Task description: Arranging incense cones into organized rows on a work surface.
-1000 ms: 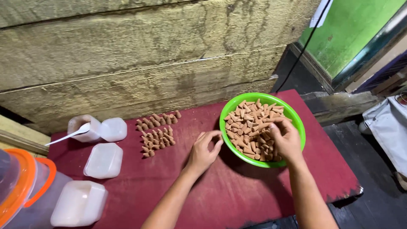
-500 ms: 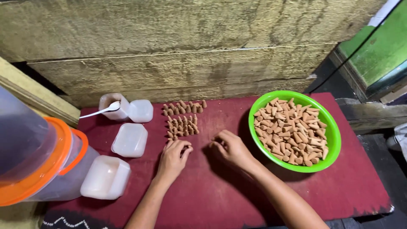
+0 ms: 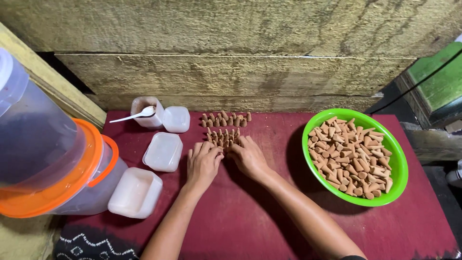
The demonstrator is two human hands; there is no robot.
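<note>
I see a cluster of small brown cones [image 3: 224,137] standing upright on the dark red mat [image 3: 269,221], with a second row of cones [image 3: 226,118] just behind it. My left hand [image 3: 203,162] and right hand [image 3: 248,156] lie palm-down, fingers loosely spread, fingertips touching the cluster's near edge; neither holds anything. Right of the cluster sits a green bowl [image 3: 397,166] heaped with loose cones. Left of it lie white lidded tubs [image 3: 163,151], an open tub with a white spoon [image 3: 134,115], and a clear orange-rimmed container [image 3: 53,159].
</note>
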